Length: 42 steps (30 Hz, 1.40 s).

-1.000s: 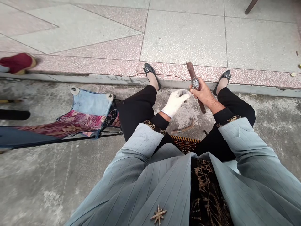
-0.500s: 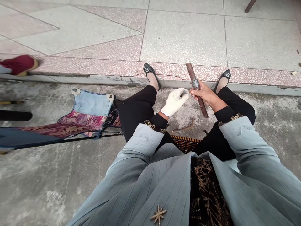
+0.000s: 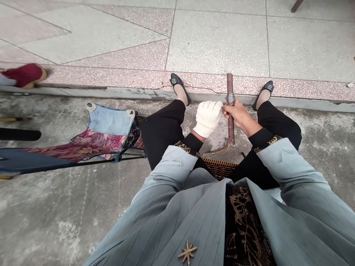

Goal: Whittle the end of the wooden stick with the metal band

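My right hand is bare and wrapped round a brown stick, which stands almost straight up and down in the view. Grey metal wire is wound in a tight coil about the stick, just above my fingers. Close on its left, my left hand wears a white knit glove and is closed, knuckles up. Its fingertips are hidden, and what they pinch, if anything, does not show. The two hands nearly meet at the thumb side.
Below the hands lie a bent twig and a woven seat edge between my legs. A folding fabric chair stands at left, near another person's red shoe. A low step edge runs across ahead.
The stick has turned from a slant to nearly vertical. My left hand has rolled over, from its thumb side showing to the back of the glove facing up.
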Each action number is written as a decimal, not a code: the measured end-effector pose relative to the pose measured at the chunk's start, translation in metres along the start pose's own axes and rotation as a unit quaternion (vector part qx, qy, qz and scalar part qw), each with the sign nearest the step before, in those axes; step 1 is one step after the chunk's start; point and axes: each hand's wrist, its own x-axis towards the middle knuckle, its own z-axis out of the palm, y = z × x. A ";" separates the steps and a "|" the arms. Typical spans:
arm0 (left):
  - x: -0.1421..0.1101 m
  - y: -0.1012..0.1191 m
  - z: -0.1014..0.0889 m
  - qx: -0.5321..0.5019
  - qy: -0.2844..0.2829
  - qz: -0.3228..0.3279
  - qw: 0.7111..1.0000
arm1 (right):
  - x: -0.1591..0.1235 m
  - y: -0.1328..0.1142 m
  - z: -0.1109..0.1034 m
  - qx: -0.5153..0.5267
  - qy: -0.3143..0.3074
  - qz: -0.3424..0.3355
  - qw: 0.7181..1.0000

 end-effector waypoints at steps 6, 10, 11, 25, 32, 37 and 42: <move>0.005 0.000 0.002 0.015 -0.012 0.028 0.999 | 0.001 0.001 0.000 0.005 0.006 0.016 1.000; 0.008 0.001 0.010 -0.002 -0.030 -0.003 1.000 | 0.001 -0.001 0.000 -0.007 0.008 0.024 1.000; 0.009 0.000 0.011 -0.010 -0.034 -0.012 0.999 | 0.002 0.000 -0.001 -0.014 0.004 0.022 1.000; 0.017 -0.004 -0.001 -0.267 -0.115 -0.176 0.941 | 0.022 0.017 -0.026 -0.207 -0.036 -0.038 0.977; 0.015 -0.006 0.009 -0.486 -0.108 -0.262 0.827 | 0.013 0.004 -0.019 -0.104 -0.049 0.047 0.992; 0.016 -0.005 0.005 -0.503 -0.083 -0.256 0.821 | 0.015 0.007 -0.020 -0.133 -0.058 -0.007 0.989; 0.018 -0.007 -0.001 -0.558 -0.058 -0.240 0.792 | 0.015 0.006 -0.019 -0.164 -0.048 -0.096 0.981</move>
